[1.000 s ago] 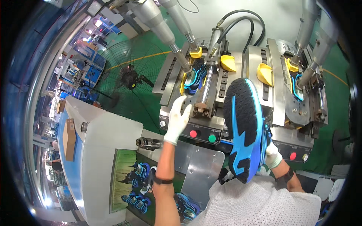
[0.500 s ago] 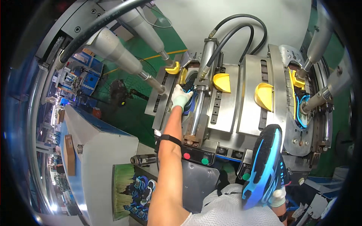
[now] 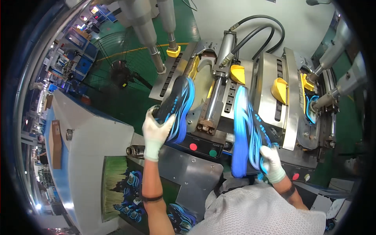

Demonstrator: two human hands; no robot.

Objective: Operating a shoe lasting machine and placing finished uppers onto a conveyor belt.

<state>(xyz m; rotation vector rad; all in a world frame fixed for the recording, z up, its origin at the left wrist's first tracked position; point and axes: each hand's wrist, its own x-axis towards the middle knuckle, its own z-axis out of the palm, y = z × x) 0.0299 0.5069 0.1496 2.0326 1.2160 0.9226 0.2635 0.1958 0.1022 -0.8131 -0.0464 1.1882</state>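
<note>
In my gloved left hand is a black and blue sports shoe, gripped near its heel with the toe pointing away. It hangs over the near part of the left pressing station. My gloved right hand is closed on a second shoe of the same colours. That one is tilted, its blue sole turned left and its toe pointing away, in front of the machine's middle plates. Thin white gloves cover both hands, and some fingers are hidden behind the shoes.
Another shoe sits clamped in the right station. Yellow pads and metal cylinders stand around the stations. A red button and a green button are on the front panel. Several shoes lie at lower left on a belt with green bristles.
My left hand has lifted its shoe out of the left station and toward me. My right hand has brought its shoe forward and left. The view has shifted slightly.
</note>
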